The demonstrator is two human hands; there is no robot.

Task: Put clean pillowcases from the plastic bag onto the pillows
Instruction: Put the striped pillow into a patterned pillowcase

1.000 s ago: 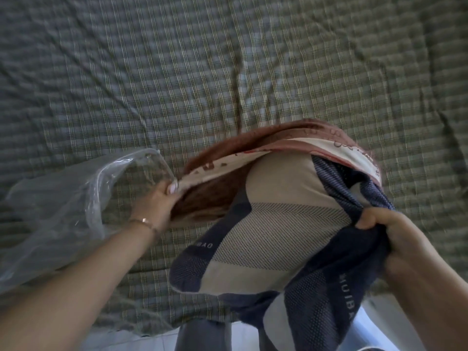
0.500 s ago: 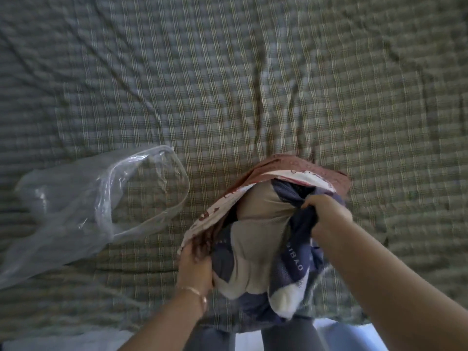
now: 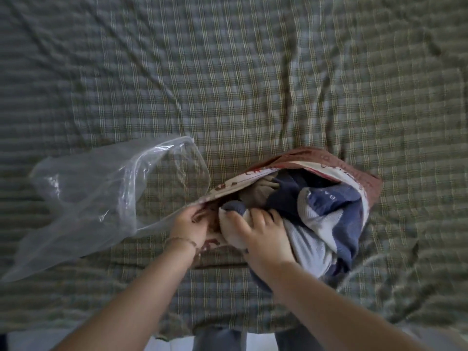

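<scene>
A navy, grey and white patterned pillow (image 3: 326, 219) lies bunched on the bed, partly inside a reddish-brown pillowcase (image 3: 336, 164) with a cream printed lining. My left hand (image 3: 188, 225) grips the near left edge of the pillowcase opening. My right hand (image 3: 258, 231) is closed on the pillow's near corner at the opening. A clear plastic bag (image 3: 101, 196) lies crumpled and empty-looking just left of my left hand.
A green checked bedsheet (image 3: 253, 84), wrinkled, covers the whole bed. The bed's near edge runs along the bottom, with my legs (image 3: 217, 340) and pale floor (image 3: 76, 340) below it.
The pillow and pillowcase came down onto the bed and more pillow went inside the case. My right hand moved from the pillow's right side to its near left corner, beside my left hand.
</scene>
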